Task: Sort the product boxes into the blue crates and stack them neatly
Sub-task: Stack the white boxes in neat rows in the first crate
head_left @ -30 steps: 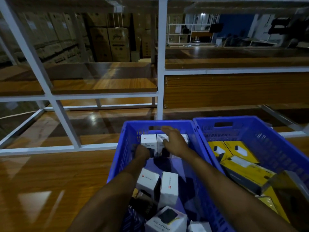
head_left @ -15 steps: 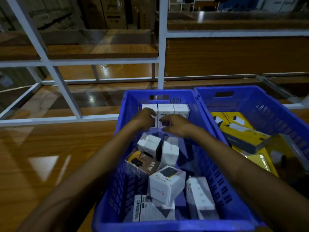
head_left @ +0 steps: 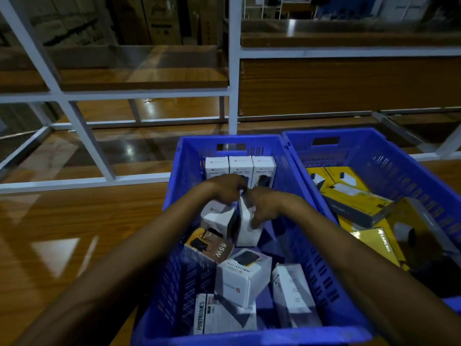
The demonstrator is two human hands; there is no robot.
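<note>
The left blue crate holds white product boxes. Three upright Halley boxes line its far wall. In the crate's middle my right hand grips an upright white box by its right side. My left hand curls its fingers onto the top edge of that box. It hovers over a second white box. Nearer me lie a brown 65W box, a tilted Halley box, a long white box and a Portronics box. The right blue crate holds yellow boxes.
Both crates stand side by side on a glossy wooden shelf. A white metal rack frame with more wooden shelves rises behind them. Cardboard cartons are stacked in the dark background.
Both hands have drawn back from the row of three boxes at the far wall to the loose boxes in the crate's middle. My right hand has taken hold of an upright white box.
</note>
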